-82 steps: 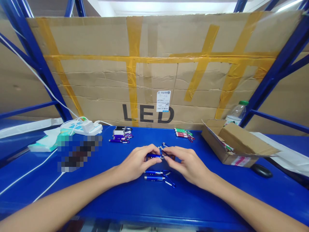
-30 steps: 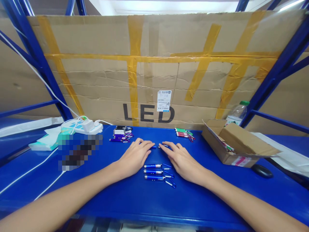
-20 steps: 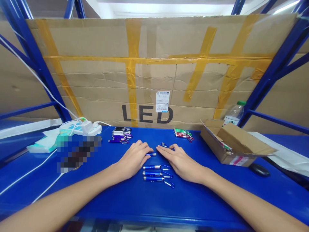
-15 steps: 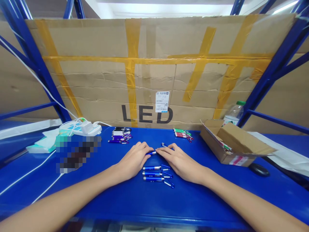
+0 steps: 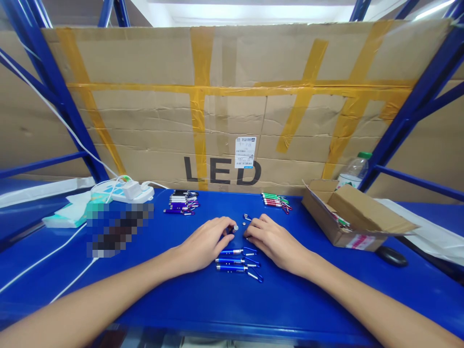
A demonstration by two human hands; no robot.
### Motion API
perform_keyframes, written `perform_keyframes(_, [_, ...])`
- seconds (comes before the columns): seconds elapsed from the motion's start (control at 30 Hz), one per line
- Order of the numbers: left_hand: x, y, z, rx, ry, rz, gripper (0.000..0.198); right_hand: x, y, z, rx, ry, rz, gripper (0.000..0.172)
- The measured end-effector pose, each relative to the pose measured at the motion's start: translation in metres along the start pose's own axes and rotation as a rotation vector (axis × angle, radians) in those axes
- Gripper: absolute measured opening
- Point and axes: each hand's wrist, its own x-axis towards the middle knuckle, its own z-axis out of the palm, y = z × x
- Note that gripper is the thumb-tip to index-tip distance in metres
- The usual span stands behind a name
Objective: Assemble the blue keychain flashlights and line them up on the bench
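My left hand [image 5: 206, 239] is closed around a small blue flashlight [image 5: 235, 228], most of it hidden by the fingers, its round silver end facing right. Just right of that end lies a small round silver piece [image 5: 244, 224], resembling a button cell. My right hand [image 5: 270, 239] has its fingertips pinched together low over the table; what they hold, if anything, is too small to name. A loose cap with a clip [image 5: 247, 217] rests behind the fingers. Nearer me, several blue keychain flashlights [image 5: 232, 261] with carabiner clips lie in a row.
Black, silver and purple flashlights [image 5: 181, 203] are grouped back left; green and red ones [image 5: 274, 200] back right. An open cardboard box [image 5: 328, 224], a black mouse [image 5: 391, 256] and a bottle [image 5: 353, 171] stand right. A power strip [image 5: 126, 192] and white cables lie left.
The flashlight in my left hand has turned so its end shows. My right hand has drawn away from it, fingers curled in. A small round silver piece now shows between the hands.
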Motion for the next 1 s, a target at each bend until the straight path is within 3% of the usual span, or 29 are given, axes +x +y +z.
perform_keyframes(0.27, [0.0,0.005,-0.005,0.048,-0.034,0.027,0.017,0.0,-0.004,0.001,0.041,0.031,0.026,0.014])
perform_keyframes(0.57, [-0.002,0.003,-0.003,0.054,-0.046,0.071,0.02,-0.001,-0.01,0.001,0.264,0.19,0.088,0.01])
perform_keyframes(0.83, [-0.002,0.0,-0.004,0.008,-0.043,0.138,0.021,-0.002,-0.014,-0.004,0.27,0.264,0.037,0.003])
perform_keyframes(1.0, [-0.002,-0.003,-0.003,-0.011,-0.042,0.167,0.022,-0.001,-0.014,-0.004,0.24,0.271,-0.02,0.013])
